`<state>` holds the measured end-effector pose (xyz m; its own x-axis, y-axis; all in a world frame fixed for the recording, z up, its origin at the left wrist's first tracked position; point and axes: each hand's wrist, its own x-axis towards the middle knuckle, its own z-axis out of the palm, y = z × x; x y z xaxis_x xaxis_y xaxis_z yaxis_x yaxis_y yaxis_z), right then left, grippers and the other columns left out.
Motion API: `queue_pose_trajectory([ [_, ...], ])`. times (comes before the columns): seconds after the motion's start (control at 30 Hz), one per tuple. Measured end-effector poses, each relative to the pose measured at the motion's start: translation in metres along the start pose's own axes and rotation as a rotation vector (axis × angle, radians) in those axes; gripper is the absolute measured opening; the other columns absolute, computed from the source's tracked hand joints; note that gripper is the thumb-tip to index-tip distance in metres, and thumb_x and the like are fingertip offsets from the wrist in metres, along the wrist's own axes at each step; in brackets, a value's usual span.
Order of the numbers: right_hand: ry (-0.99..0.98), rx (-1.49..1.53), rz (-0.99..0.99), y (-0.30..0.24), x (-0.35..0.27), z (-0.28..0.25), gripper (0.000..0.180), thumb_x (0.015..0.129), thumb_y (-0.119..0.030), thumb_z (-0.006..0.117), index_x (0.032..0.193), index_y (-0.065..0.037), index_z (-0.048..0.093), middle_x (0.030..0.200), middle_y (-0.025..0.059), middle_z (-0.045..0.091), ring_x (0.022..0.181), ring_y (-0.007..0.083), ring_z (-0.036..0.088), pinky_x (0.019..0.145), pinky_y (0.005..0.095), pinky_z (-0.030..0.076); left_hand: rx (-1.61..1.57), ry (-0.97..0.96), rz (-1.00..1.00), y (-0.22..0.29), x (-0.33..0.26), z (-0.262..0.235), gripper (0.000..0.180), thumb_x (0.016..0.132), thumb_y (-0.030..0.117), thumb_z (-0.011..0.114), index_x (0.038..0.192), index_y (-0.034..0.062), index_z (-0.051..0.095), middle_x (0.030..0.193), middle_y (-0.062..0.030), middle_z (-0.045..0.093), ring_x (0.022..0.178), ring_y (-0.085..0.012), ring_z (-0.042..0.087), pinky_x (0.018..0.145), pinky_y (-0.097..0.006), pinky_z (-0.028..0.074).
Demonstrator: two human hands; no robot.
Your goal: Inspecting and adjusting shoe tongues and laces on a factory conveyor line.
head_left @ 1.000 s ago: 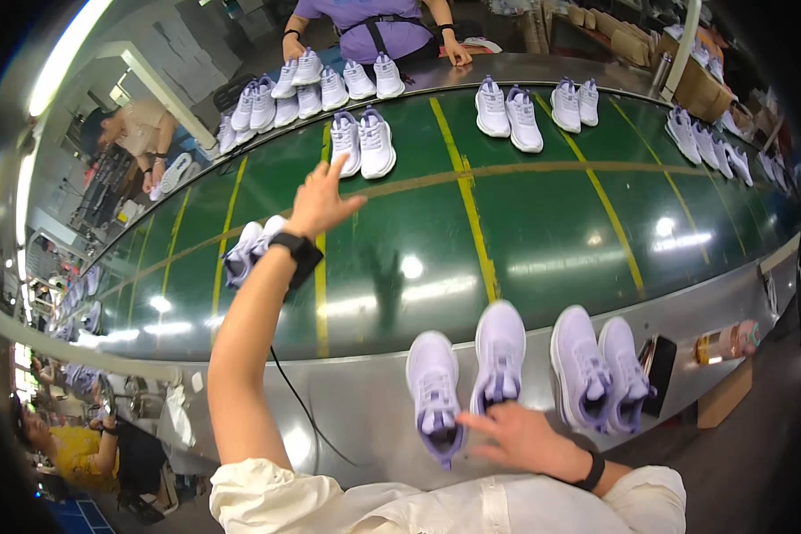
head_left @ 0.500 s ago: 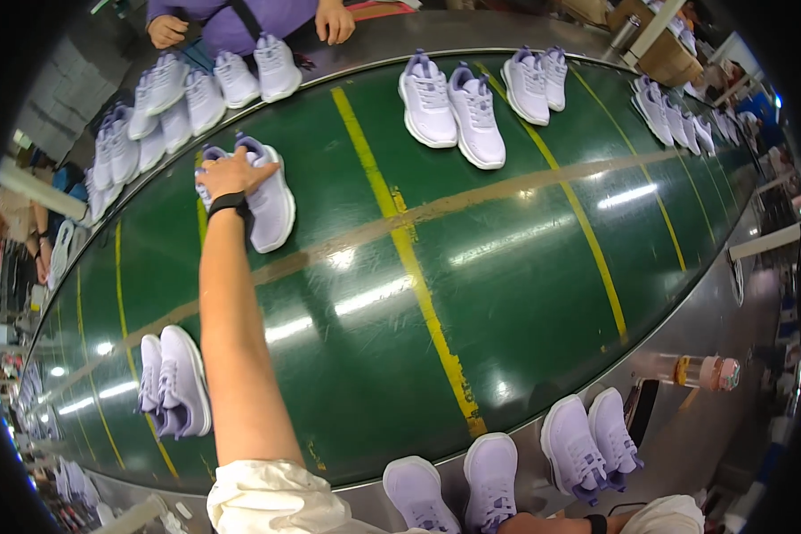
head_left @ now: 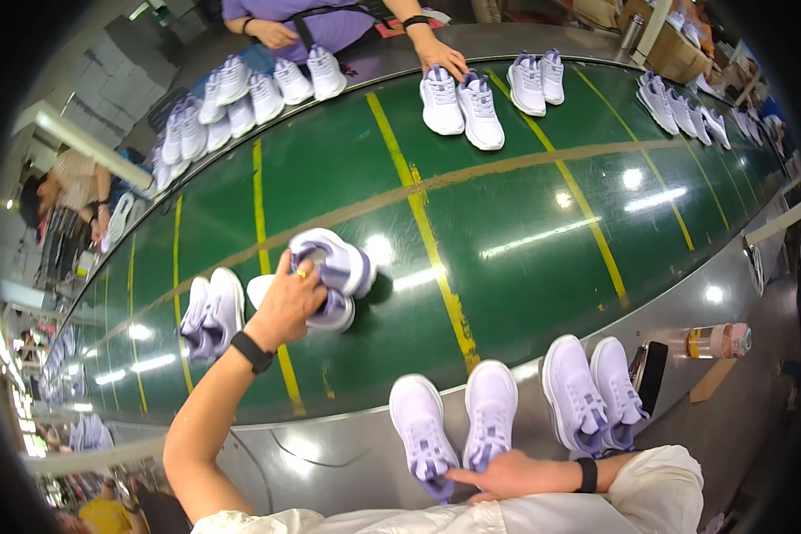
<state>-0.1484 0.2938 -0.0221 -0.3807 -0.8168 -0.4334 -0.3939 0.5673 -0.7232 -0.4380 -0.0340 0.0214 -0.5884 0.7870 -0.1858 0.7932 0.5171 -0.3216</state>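
My left hand (head_left: 289,298) is closed on a pair of white and lavender sneakers (head_left: 334,262), held tilted over the green belt, their collars facing right. Below, another pair lies soles down with toes pointing away: a left sneaker (head_left: 416,414) and a right sneaker (head_left: 491,405). At their heels is my right hand (head_left: 516,473), its index finger stretched to the left one's heel; its other fingers are partly hidden. Close to my left hand, a further pair of sneakers (head_left: 214,307) stands on the belt.
Across the green belt (head_left: 507,240), a co-worker's hand (head_left: 438,53) touches a pair of sneakers (head_left: 463,107). Several sneakers (head_left: 262,93) line the far edge. On my side are another pair (head_left: 587,392), a dark flat object (head_left: 651,374) and a bottle (head_left: 719,341).
My left hand has brought its pair of sneakers from the far side of the belt toward me and tipped it. The co-worker's hand has reached the far pair. The view has shifted.
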Motion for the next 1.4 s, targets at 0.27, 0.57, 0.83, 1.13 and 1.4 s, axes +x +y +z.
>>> queue_pose_trajectory([
  [0.27, 0.463, -0.210, 0.118, -0.018, -0.004, 0.016, 0.050, 0.077, -0.052, 0.070, 0.114, -0.019, 0.060, 0.068, 0.0094, 0.065, 0.063, 0.0326, 0.066, 0.054, 0.0430, 0.051, 0.114, -0.079, 0.126, 0.155, -0.158, -0.065, 0.016, 0.078, 0.016, 0.060, 0.092, 0.0180, 0.068, 0.128, 0.0002, 0.055, 0.130, -0.0189, 0.041, 0.119, -0.059, 0.019],
  [0.57, 0.653, -0.350, 0.102, -0.015, -0.045, 0.026, 0.044, 0.072, -0.045, 0.076, 0.104, -0.015, 0.066, 0.078, 0.0117, 0.065, 0.074, 0.0316, 0.065, 0.063, 0.0424, 0.049, 0.262, -0.013, 0.233, 0.281, -0.240, -0.056, 0.013, 0.082, 0.019, 0.059, 0.090, 0.0141, 0.068, 0.127, 0.0059, 0.055, 0.130, -0.0124, 0.043, 0.120, -0.053, 0.021],
  [0.83, 0.792, -0.413, 0.041, -0.028, -0.045, 0.069, 0.043, 0.074, -0.044, 0.076, 0.106, -0.018, 0.068, 0.068, 0.0065, 0.058, 0.063, 0.0262, 0.062, 0.054, 0.0374, 0.046, -0.523, 0.690, -0.507, 0.379, -0.234, -0.066, 0.034, 0.067, 0.004, 0.070, 0.100, 0.0069, 0.062, 0.109, -0.0111, 0.059, 0.104, -0.0308, 0.057, 0.098, -0.048, 0.044],
  [1.13, 0.744, -0.090, -0.091, -0.043, -0.052, 0.102, 0.044, 0.078, -0.024, 0.074, 0.119, -0.019, 0.061, 0.086, 0.0072, 0.060, 0.080, 0.0262, 0.062, 0.065, 0.0383, 0.050, -1.485, 0.962, -0.870, 0.416, -0.129, -0.041, 0.064, 0.077, -0.003, 0.061, 0.137, -0.0008, 0.039, 0.135, -0.0183, 0.046, 0.128, -0.0304, 0.046, 0.106, -0.038, 0.038],
  [1.4, 0.978, -0.279, 0.008, -0.013, -0.071, 0.056, 0.024, 0.072, -0.002, 0.065, 0.095, -0.009, 0.066, 0.090, 0.0071, 0.061, 0.083, 0.0285, 0.060, 0.070, 0.0387, 0.049, -1.333, 0.575, -0.881, 0.397, -0.132, -0.034, 0.070, 0.076, -0.009, 0.043, 0.145, -0.0034, 0.031, 0.142, -0.0250, 0.044, 0.134, -0.0312, 0.044, 0.108, -0.034, 0.034],
])
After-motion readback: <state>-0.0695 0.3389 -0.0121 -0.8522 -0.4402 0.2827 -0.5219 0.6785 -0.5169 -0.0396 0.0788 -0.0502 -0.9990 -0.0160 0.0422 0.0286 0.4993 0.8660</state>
